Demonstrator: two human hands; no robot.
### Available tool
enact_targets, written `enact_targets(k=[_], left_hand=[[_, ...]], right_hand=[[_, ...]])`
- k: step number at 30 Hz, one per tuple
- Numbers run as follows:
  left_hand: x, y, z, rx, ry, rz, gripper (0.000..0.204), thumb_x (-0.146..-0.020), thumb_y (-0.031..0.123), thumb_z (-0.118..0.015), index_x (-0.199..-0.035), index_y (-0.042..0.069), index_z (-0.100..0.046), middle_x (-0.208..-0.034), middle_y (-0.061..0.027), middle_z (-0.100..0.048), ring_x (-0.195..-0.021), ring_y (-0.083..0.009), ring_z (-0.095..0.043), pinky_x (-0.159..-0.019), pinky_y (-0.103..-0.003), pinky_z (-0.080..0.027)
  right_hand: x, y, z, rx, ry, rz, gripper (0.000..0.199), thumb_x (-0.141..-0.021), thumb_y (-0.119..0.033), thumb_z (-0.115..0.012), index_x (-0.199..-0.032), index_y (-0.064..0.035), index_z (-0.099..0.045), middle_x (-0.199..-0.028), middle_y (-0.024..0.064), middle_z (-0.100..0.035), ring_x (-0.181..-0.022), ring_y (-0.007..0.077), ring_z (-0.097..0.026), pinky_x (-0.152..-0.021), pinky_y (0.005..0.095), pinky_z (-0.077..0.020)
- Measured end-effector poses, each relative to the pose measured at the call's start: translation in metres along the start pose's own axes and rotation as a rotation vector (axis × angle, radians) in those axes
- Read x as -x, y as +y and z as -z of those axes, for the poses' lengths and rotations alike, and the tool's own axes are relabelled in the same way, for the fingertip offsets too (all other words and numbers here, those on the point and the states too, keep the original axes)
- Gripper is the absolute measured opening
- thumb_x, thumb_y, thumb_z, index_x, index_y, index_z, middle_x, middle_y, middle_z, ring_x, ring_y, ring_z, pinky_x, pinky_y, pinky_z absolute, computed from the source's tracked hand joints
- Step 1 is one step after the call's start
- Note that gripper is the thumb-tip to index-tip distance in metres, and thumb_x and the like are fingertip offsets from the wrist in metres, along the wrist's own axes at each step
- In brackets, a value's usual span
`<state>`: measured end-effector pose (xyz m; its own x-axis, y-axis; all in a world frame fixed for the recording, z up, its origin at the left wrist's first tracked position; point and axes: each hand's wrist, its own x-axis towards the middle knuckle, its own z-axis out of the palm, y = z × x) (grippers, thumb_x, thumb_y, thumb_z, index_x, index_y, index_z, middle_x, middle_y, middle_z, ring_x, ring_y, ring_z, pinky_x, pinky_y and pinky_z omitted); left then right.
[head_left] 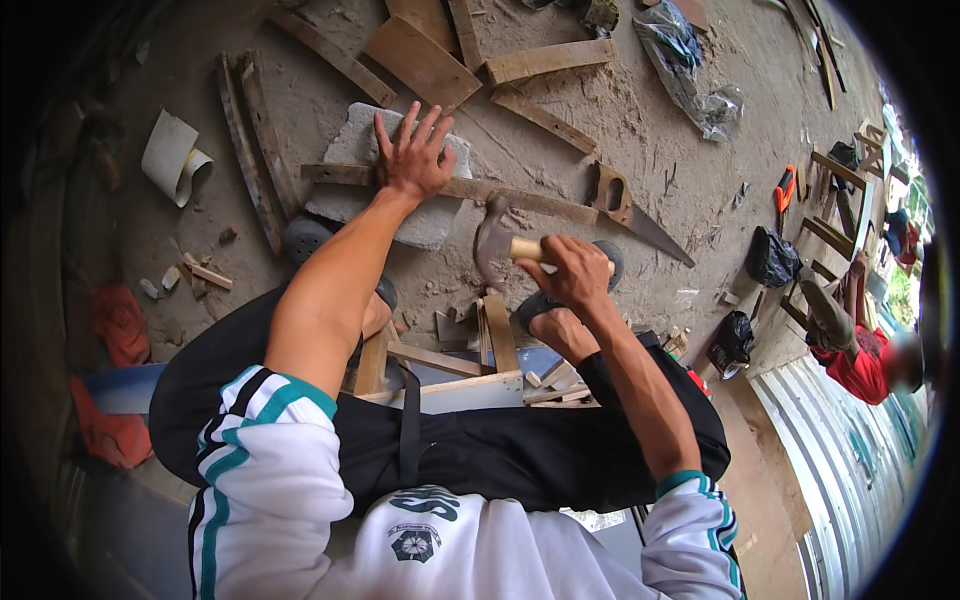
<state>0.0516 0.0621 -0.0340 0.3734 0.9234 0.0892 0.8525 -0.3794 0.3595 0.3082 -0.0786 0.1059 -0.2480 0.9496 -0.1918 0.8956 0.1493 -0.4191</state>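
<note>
My left hand lies with its fingers spread over a narrow wooden strip and a rough grey concrete slab beneath it. The strip runs across the slab and sticks out on both sides. In my right hand is a claw hammer, gripped by its pale wooden handle, its rusty metal head close to the near edge of the strip. A handsaw with a wooden grip rests on the ground by the strip's right end.
Several boards are scattered on the dirt ahead, near a clear plastic bag. Wood offcuts lie between my feet. At the right are black bags, an orange-handled tool, and a person in red beside wooden frames.
</note>
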Motion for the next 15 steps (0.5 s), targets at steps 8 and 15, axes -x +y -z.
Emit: enact_targets(k=[8, 15], left_hand=[[-0.004, 0.003, 0.004, 0.002, 0.041, -0.003, 0.044, -0.086, 0.032, -0.058, -0.127, 0.02, -0.064, -0.143, -0.0017, -0.054, -0.143, -0.0274, -0.037, -0.113, -0.074, -0.004], [-0.003, 0.003, -0.002, -0.008, 0.035, -0.018, 0.044, -0.084, 0.033, -0.062, -0.127, 0.022, -0.064, -0.143, -0.0004, -0.054, -0.143, -0.027, -0.037, -0.114, -0.073, -0.005]], right_hand=[[-0.012, -0.004, -0.019, 0.029, -0.15, -0.155, 0.043, -0.081, -0.053, -0.074, -0.083, -0.0122, -0.061, -0.073, 0.0034, -0.061, -0.071, 0.0242, -0.067, -0.063, 0.0374, -0.0497], [-0.003, 0.009, -0.024, -0.073, -0.034, 0.171, 0.045, -0.082, -0.056, -0.072, -0.079, -0.0127, -0.059, -0.066, 0.0064, -0.06, -0.056, 0.026, -0.061, -0.051, 0.0402, -0.0474]])
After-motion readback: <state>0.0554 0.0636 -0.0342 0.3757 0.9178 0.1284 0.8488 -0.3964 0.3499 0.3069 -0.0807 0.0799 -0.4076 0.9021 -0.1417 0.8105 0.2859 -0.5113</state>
